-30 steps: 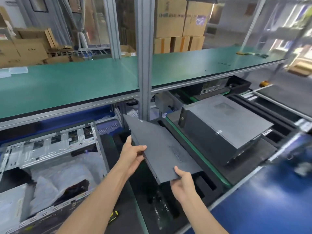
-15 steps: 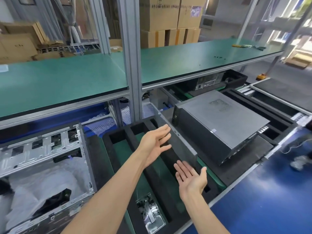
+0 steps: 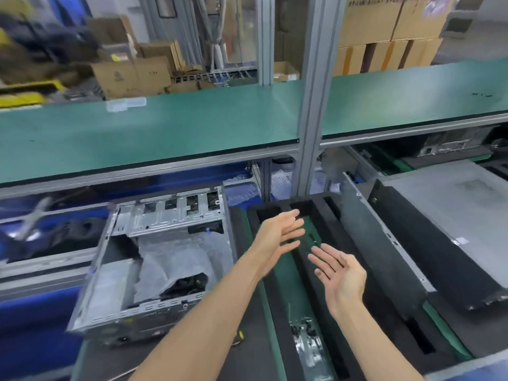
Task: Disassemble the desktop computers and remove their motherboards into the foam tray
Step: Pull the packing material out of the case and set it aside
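Two empty hands, left hand [image 3: 277,237], right hand [image 3: 341,273], over foam tray [image 3: 275,213]

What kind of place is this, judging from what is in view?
Probably an electronics factory or teardown line. A long green-topped workbench on aluminium framing, an opened computer case beside a black foam tray, and stacked cardboard boxes behind suggest it.

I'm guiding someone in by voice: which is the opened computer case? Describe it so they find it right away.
Look under the long green-topped workbench shelf, at the lower level left of the black foam tray. The opened silver metal computer case lies there with its side off, crumpled white wrapping inside. Unlike the closed dark grey computer case on the right, you can see into it.
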{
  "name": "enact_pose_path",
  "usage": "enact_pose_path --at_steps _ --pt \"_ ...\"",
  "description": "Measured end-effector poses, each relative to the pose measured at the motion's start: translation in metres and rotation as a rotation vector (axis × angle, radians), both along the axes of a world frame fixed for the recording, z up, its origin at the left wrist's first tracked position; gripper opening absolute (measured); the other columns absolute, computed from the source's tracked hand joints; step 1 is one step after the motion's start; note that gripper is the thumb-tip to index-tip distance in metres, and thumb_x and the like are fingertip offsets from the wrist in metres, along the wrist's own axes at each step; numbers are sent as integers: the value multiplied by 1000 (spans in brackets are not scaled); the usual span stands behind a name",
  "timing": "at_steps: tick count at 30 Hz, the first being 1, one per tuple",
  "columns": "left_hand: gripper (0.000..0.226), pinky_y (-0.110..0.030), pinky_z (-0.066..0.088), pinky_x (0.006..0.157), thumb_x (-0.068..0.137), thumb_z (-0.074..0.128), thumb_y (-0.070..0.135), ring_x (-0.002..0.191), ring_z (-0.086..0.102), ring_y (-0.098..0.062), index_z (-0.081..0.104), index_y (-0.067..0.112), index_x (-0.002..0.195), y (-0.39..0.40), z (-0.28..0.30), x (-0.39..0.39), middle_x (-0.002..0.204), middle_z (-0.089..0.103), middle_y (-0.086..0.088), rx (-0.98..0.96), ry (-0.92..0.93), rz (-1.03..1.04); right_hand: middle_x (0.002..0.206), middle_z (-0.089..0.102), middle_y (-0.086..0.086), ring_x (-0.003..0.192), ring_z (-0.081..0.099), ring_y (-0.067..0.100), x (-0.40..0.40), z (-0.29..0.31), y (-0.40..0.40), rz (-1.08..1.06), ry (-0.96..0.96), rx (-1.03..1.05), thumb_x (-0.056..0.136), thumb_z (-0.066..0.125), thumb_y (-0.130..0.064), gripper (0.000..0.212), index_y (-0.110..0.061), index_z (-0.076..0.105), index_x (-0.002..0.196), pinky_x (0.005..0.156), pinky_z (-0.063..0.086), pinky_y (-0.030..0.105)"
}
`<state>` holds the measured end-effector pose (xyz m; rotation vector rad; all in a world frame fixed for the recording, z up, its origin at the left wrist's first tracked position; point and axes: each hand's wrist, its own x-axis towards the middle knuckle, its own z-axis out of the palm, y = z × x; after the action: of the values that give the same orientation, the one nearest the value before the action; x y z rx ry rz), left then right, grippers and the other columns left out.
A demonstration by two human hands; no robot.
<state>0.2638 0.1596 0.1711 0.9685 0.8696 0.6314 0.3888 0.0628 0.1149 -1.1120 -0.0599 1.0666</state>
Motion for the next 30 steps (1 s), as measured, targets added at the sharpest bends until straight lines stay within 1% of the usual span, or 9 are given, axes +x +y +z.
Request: enact_pose_path --at_steps 6,9,14,18,20,22,24,27,30 --pt "28 -30 59 83 101 53 21 100 70 -18 65 13 125 15 1 -114 118 72 -10 22 95 255 100 76 17 89 74 34 -93 11 53 316 -126 34 96 45 -19 33 0 69 109 68 49 35" --pt "24 -30 58 85 94 60 5 101 71 -22 71 10 115 21 -3 -169 105 76 -9 138 273 329 92 76 16 81 75 33 -141 16 72 439 -265 71 92 54 -10 23 -1 72 103 63 53 29" --pt "58 -9 47 75 78 52 -11 119 60 -13 66 24 121 20 -20 -232 122 66 7 338 645 122 94 76 8 89 73 24 -200 11 95 651 -510 82 85 58 9 29 -12 76 96 79 58 34" --pt "94 -31 54 74 71 63 -5 106 60 -13 39 46 147 21 -43 -251 145 43 11 419 909 -164 106 69 -12 109 59 4 -226 1 102 875 -752 -3 77 49 12 52 -29 74 96 85 47 21" --pt "91 -41 47 105 78 63 -4 134 46 -18 32 38 153 24 -57 -253 157 37 7 514 1037 -215 116 64 -9 113 54 5 -230 -5 106 930 -852 -74 77 49 11 55 -24 70 114 91 42 23" --pt "73 -43 33 116 91 57 4 145 34 -25 32 29 155 29 -69 -253 161 33 2 585 1151 -223 119 62 -2 98 54 4 -231 -9 111 970 -948 -135 79 52 7 57 -20 64 128 82 42 23" --pt "58 -42 40 109 98 50 11 136 47 -31 39 28 153 33 -75 -253 153 47 -4 601 1207 -178 128 60 2 91 57 7 -231 -13 114 1016 -1037 -167 78 57 3 62 -23 57 135 78 47 28" --pt "52 -43 51 91 96 48 8 113 61 -33 53 31 142 36 -69 -252 127 68 -8 668 1245 -38 149 46 1 134 48 22 -227 -21 120 1038 -1172 -175 82 63 1 72 -19 43 148 107 43 39" --pt "46 -43 53 83 99 43 15 104 64 -30 56 38 136 37 -56 -247 117 71 -3 823 1267 114 141 55 1 130 53 25 -226 -25 124 962 -1180 -209 93 63 -11 69 -20 34 154 90 43 27"
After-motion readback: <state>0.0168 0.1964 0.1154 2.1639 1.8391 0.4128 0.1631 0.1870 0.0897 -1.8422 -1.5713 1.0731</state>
